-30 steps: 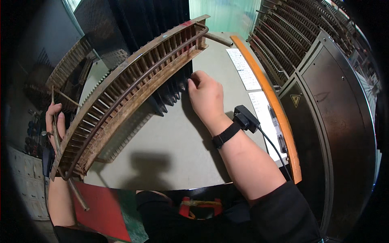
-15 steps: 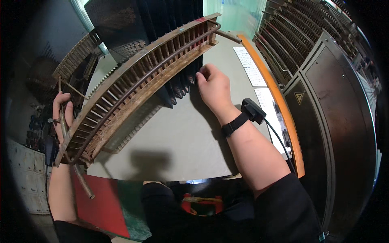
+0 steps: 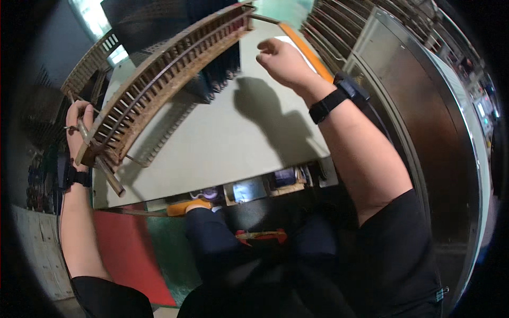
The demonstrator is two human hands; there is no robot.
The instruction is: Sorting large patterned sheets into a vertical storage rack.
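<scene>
a curved, slatted metal rack (image 3: 169, 69) slants over the left part of the pale table (image 3: 222, 138); whether it rests there i cannot tell. dark pointed strips (image 3: 222, 74) show beneath its far half, seemingly already in place, while the near slots look bare and, i judge, remain unfilled. the left hand (image 3: 77, 119) curls around the rod at the near end. the right hand (image 3: 286, 62), apart from the rack, is loosely bent; whether its fingertips meet or pinch anything i cannot tell. beyond stand an orange strip (image 3: 305, 50) and a metal cabinet (image 3: 435, 116).
</scene>
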